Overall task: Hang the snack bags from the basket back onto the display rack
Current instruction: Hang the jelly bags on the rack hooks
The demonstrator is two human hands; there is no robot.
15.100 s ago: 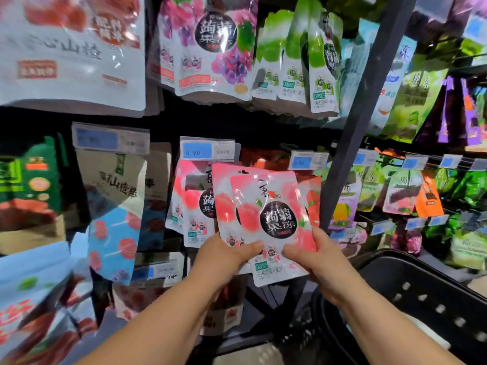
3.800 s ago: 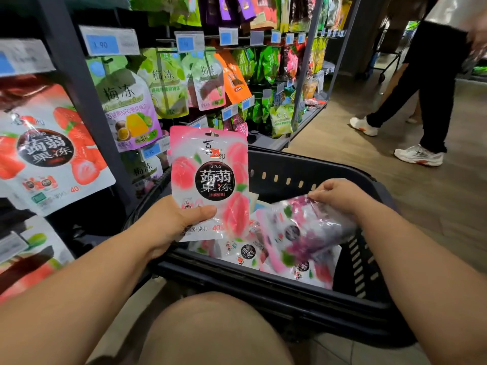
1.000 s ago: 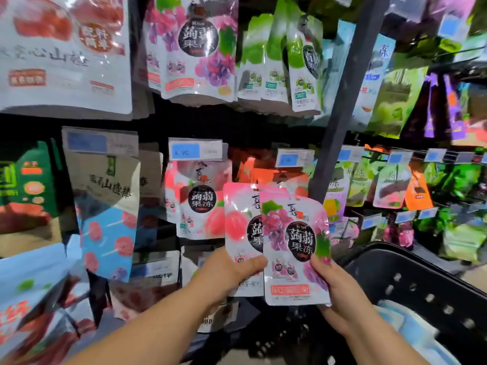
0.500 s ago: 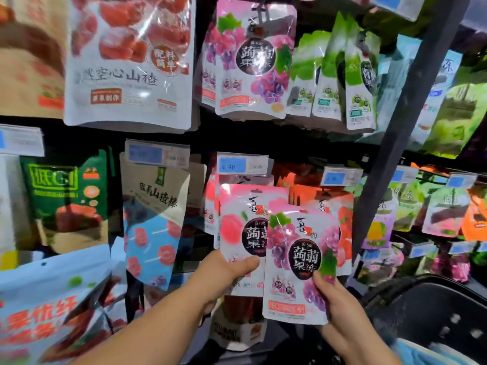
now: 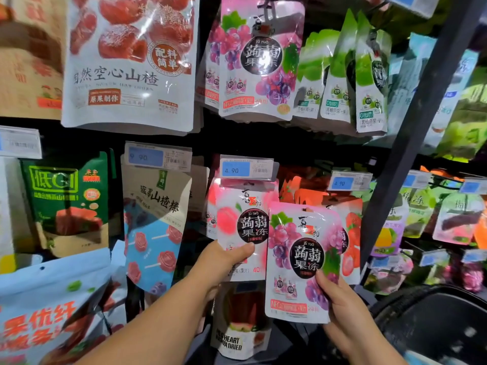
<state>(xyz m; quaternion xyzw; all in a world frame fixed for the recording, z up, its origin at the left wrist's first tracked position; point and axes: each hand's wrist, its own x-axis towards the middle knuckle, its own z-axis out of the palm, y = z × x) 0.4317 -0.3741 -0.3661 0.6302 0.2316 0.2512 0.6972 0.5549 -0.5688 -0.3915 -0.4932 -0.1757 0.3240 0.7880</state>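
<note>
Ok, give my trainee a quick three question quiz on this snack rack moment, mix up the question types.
1. True or false: the right hand holds a grape bag.
2. The left hand has its grip on which bag? A) peach bag B) green plum bag C) lollipop bag
3. What price shows on the blue tag above the peach bag?

Key: 1 true; 2 A; 3 4.90
</note>
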